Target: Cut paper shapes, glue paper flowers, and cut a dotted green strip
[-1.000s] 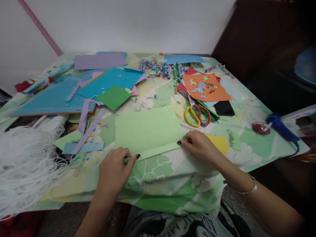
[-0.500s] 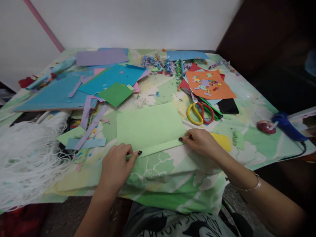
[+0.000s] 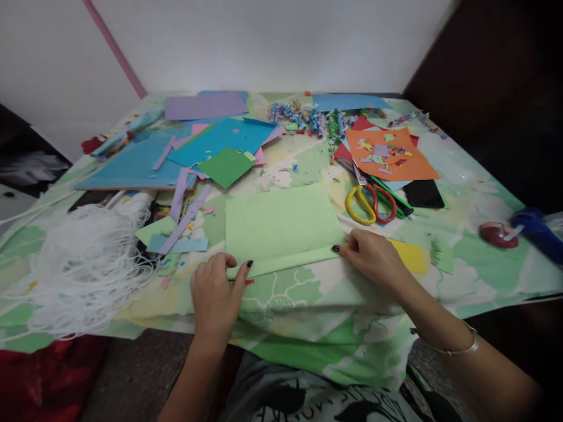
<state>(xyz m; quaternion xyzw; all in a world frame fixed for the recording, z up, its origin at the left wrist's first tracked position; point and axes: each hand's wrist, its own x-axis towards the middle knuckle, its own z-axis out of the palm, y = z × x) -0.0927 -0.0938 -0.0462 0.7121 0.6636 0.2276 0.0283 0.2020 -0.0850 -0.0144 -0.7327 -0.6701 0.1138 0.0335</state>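
A light green sheet of paper [image 3: 281, 220] lies on the tablecloth in front of me, with a narrow folded strip along its near edge. My left hand [image 3: 217, 290] holds the near left corner, fingers curled over the paper and thumb at the fold's end. At the other end of the strip, my right hand [image 3: 372, 258] pinches the near right corner between thumb and fingers. Scissors [image 3: 372, 205] with one yellow and one red handle lie beyond the right hand. A yellow paper piece [image 3: 411, 257] rests partly behind the right wrist.
White cord [image 3: 88, 269] is heaped at the left. Blue sheets [image 3: 136, 158], a green square [image 3: 226, 167] and purple strips [image 3: 187, 217] lie behind it. An orange sheet [image 3: 391, 155] bears paper scraps, near a black phone [image 3: 424, 193]. A blue tool [image 3: 536, 231] sits far right.
The view has shifted, so the table appears farther right. My left thumb has lifted slightly at the fold, showing a red scrap beside it. The right hand keeps its grip.
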